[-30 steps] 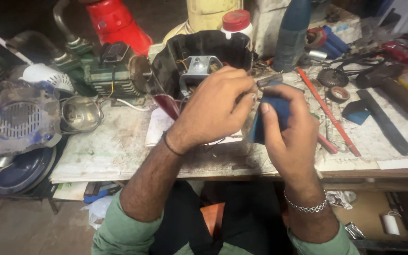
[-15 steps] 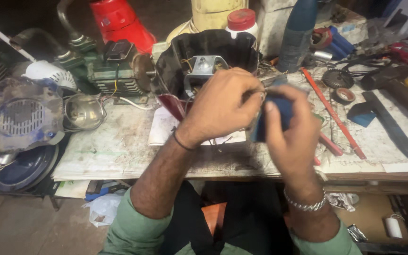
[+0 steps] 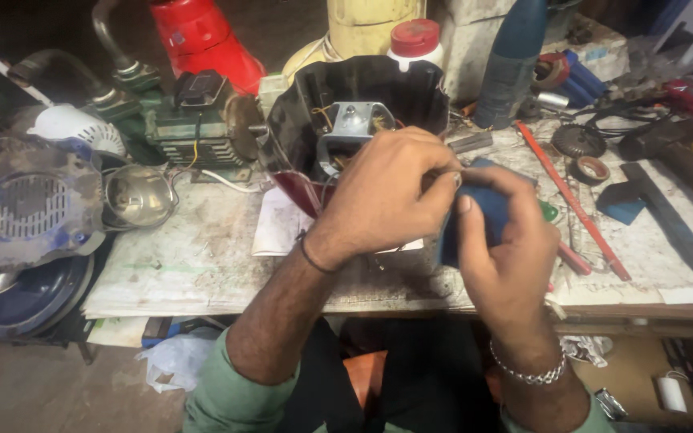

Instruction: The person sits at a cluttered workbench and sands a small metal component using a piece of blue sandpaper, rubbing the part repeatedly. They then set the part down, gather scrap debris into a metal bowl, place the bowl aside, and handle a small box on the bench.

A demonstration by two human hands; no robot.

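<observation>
While the blue block (image 3: 475,220) is gripped by the right hand (image 3: 507,256) above the bench edge (image 3: 282,293), something small is pinched by the left hand (image 3: 391,188); if jolted, it could be dropped among clutter.

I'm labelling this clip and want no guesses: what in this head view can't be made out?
- Blue part: mostly covered by the right hand; shape unclear.
- What the left hand pinches: too small, hidden by its fingers.
- Inside of the black housing: lower half blocked by the left hand.
- Yellow container: cut off by the top edge.
</observation>
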